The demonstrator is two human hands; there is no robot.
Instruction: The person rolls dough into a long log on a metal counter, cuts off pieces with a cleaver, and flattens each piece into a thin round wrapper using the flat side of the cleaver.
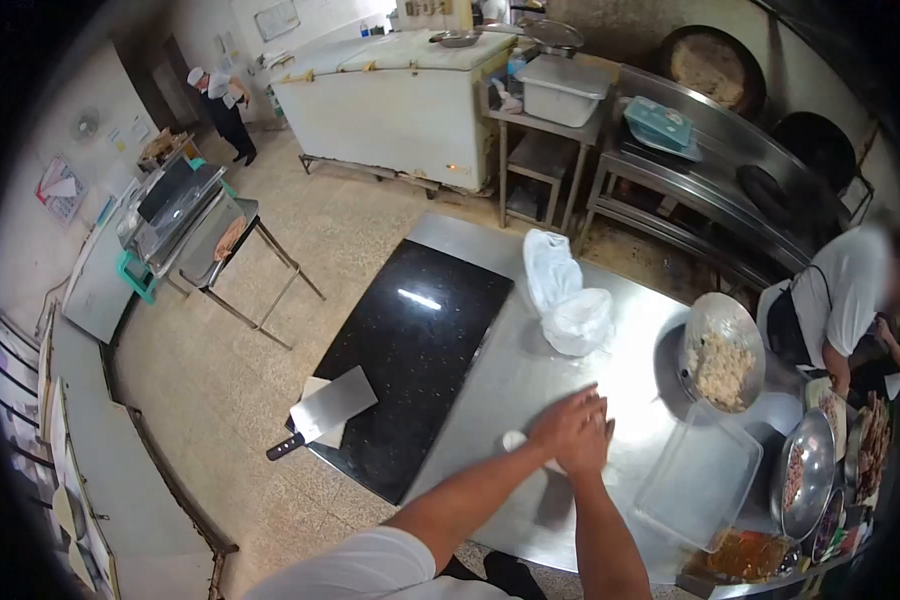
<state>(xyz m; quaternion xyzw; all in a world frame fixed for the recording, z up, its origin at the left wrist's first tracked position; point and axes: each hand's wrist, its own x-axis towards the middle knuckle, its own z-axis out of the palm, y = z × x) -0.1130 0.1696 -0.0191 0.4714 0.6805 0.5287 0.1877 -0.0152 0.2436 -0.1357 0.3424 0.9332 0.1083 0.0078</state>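
Note:
My left hand (pixel 560 424) and my right hand (pixel 589 440) are pressed together, one overlapping the other, on the steel table (pixel 490 440). A small white piece (pixel 514 440) shows beside my left wrist, and pale material shows at the edges of the hands; most of it is hidden. Beyond the hands lies a white plastic bag (pixel 575 315). To the right are a metal bowl of pale food (pixel 722 370) and a clear plastic tray (pixel 700 475). A cleaver (pixel 332 407) rests on a cloth at the near corner of the black slab (pixel 420 350).
A co-worker (pixel 835 300) stands at the right edge near metal bowls (pixel 808 480) of food. An amber-coloured container (pixel 750 555) sits at the near right. Another person (pixel 222 108) stands far left, beside a white chest freezer (pixel 390 110). Steel shelving (pixel 690 190) stands behind.

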